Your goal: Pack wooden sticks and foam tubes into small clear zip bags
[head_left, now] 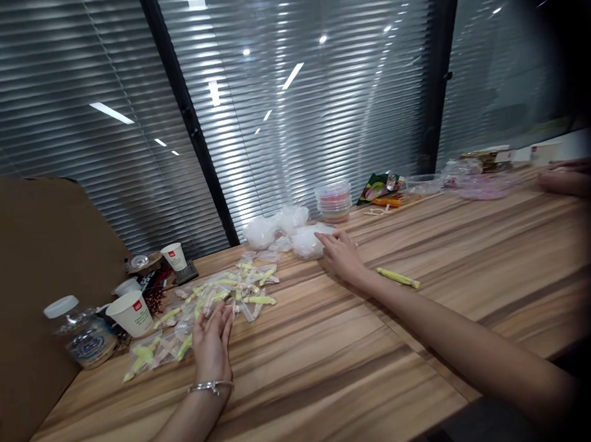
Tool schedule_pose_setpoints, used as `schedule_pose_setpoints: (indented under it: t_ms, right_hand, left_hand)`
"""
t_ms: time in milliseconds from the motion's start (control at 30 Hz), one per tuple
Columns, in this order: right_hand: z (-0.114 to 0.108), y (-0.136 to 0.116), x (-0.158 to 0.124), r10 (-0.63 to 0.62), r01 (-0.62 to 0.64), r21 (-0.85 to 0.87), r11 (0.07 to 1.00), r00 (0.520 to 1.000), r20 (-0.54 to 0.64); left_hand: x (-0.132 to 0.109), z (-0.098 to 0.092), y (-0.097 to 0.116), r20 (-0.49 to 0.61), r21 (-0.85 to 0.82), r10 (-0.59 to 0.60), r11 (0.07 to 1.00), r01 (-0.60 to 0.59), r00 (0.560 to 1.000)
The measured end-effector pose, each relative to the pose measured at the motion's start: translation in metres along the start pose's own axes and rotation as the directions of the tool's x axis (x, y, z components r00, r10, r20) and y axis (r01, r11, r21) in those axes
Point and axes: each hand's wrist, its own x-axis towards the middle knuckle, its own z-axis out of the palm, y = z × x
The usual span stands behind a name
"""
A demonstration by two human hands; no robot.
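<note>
My left hand [212, 336], with a silver bracelet [210, 387] at the wrist, rests at the near edge of a pile of small clear bags [175, 342] holding yellow and pale pieces. Its fingers are stretched out and grip nothing that I can see. My right hand [344, 257] reaches over the table, fingers extended, at a bundle of clear plastic bags [307, 241]. The fingertips appear to touch that plastic. A single slim yellow stick-like piece [398, 278] lies on the wood beside my right forearm.
Paper cups [132, 314], a lidded plastic jar [87, 337] and a cardboard panel [33, 277] stand at left. Stacked clear tubs [334, 202] and a dark green packet [377, 188] sit at the back. Another person's hand [568, 179] rests at far right. Window blinds rise behind.
</note>
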Motion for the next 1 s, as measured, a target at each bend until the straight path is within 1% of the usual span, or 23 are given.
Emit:
schedule_pose_setpoints:
  t_ms: [167,333,433,600,700,867,1000]
  right_hand:
    - [-0.002,0.0011,0.0024,-0.028,0.029,0.018,0.999,0.999,-0.014]
    - [-0.0014,-0.0012,0.0011,-0.016,0.016,-0.027,1.0,1.0,-0.014]
    - [0.0006,-0.0018,0.0009,-0.02,0.02,-0.029,0.999,1.0,-0.011]
    - [0.0033,-0.0015,0.0008,-0.079,0.078,0.037,0.996,0.997,0.017]
    - [0.0031,-0.0027,0.0007,-0.084,0.081,0.075,0.994,0.996,0.038]
    - [0.0017,-0.0062,0.0002,-0.147,0.141,0.091,0.986,0.988,0.056]
    - [0.0029,-0.0068,-0.0002,-0.147,0.142,0.093,0.985,0.988,0.051]
  left_hand:
    - [0.002,-0.0027,-0.0032,0.021,-0.007,0.014,1.0,-0.013,1.0]
    - [0.0004,-0.0025,-0.002,0.087,0.044,0.035,0.998,-0.039,0.996]
    - [-0.0007,-0.0017,-0.002,0.118,0.077,0.01,0.997,-0.019,0.993]
    - [-0.0012,-0.0024,-0.0041,0.161,0.105,-0.013,0.994,-0.004,0.987]
    - [-0.0018,-0.0019,-0.0044,0.155,0.124,-0.002,0.992,-0.017,0.988]
    - [-0.0049,0.001,-0.002,0.124,0.154,0.01,0.988,-0.029,0.992]
    - [-0.0073,0.0016,-0.0009,0.126,0.162,0.015,0.986,-0.036,0.992]
